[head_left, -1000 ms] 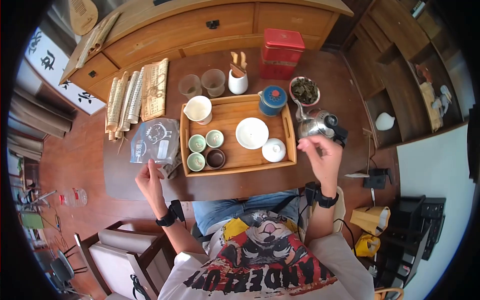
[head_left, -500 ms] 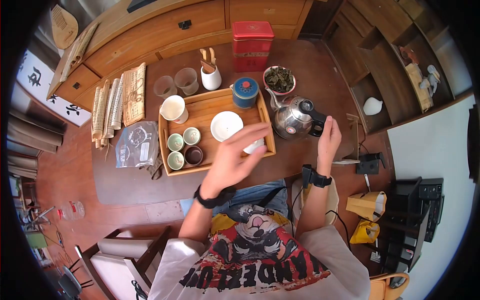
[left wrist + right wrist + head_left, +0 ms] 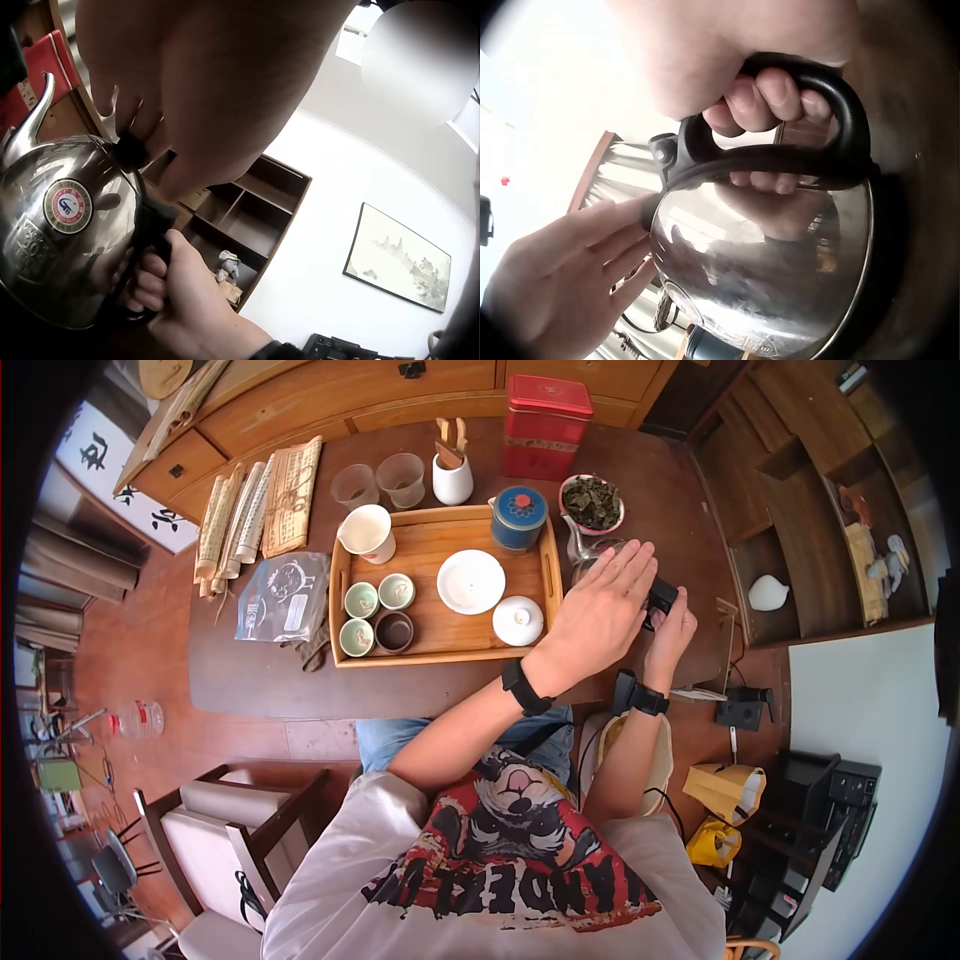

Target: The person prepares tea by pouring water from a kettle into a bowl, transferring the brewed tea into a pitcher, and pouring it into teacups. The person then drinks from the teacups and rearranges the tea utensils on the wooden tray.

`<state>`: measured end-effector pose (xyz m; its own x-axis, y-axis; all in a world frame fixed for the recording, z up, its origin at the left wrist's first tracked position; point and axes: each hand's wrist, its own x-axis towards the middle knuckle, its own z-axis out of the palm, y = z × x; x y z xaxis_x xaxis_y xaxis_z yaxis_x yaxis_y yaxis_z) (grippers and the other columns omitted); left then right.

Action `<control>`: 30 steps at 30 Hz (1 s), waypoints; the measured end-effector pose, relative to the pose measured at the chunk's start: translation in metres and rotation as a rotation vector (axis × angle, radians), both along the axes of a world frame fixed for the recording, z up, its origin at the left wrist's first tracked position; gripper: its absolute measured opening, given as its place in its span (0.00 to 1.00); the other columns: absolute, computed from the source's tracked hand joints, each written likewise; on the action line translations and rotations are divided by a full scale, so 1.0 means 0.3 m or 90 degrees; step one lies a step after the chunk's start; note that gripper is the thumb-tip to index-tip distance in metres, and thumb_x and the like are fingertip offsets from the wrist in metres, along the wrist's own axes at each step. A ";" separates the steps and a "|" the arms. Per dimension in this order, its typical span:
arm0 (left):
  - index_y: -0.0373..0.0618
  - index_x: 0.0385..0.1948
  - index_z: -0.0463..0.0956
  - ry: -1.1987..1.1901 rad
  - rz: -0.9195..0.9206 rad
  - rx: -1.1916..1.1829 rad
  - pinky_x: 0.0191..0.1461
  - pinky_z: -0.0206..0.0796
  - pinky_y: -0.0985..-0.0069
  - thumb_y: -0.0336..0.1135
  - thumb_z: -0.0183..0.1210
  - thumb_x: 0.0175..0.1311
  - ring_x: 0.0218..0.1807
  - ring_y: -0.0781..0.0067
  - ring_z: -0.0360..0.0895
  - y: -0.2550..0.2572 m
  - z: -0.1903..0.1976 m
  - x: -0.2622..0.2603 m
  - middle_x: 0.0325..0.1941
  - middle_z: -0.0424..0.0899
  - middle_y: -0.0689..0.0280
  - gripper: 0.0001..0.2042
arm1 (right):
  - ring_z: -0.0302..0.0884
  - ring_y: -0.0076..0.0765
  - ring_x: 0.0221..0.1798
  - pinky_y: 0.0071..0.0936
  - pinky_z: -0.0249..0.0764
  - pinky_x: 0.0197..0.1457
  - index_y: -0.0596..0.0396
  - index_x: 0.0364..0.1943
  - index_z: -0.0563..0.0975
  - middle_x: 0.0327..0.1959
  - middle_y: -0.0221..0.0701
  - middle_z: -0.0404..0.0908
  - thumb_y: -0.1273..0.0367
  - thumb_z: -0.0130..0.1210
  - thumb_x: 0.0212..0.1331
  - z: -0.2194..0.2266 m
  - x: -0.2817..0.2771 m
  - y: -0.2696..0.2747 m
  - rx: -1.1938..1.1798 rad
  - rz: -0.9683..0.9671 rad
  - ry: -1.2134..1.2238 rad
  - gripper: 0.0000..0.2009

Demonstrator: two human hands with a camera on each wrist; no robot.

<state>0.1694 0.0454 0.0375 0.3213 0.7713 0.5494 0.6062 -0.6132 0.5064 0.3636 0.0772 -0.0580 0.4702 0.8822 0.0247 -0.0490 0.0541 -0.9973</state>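
My right hand (image 3: 672,640) grips the black handle (image 3: 851,120) of a steel kettle (image 3: 82,270), its fingers curled through the loop. Over the kettle's top lies my left hand (image 3: 595,615), fingers straight, hiding most of the kettle in the head view. In the right wrist view the left fingertips come right up to the black lid knob (image 3: 651,211). The spout (image 3: 574,542) points away toward a bowl of tea leaves (image 3: 592,505). Left of the hands, a wooden tray (image 3: 455,650) bears a white bowl (image 3: 471,582) and a white lid (image 3: 518,621).
Also on the tray are several small cups, a white pitcher (image 3: 368,534) and a blue canister (image 3: 518,520). Behind it stand a red tin (image 3: 546,430), a white tool holder (image 3: 452,482) and two clear glasses. A plastic bag (image 3: 284,597) and bamboo scrolls (image 3: 238,525) lie at the left.
The right hand has gone from hovering near the kettle to gripping its handle. The left hand has crossed from the table's left side, over the tray, to the kettle's top.
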 end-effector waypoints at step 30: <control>0.37 0.74 0.76 -0.009 0.002 0.056 0.91 0.50 0.43 0.36 0.67 0.72 0.89 0.41 0.56 -0.125 0.182 -0.193 0.83 0.73 0.55 0.30 | 0.81 0.19 0.32 0.21 0.70 0.35 0.56 0.33 0.88 0.31 0.26 0.87 0.62 0.64 0.80 0.331 -0.052 -0.033 0.037 0.059 0.023 0.15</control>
<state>0.1115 0.0080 0.0921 0.3107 0.7213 0.6190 0.6013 -0.6536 0.4597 0.3481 0.0673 0.0412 0.3880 0.9196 0.0610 -0.0922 0.1046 -0.9902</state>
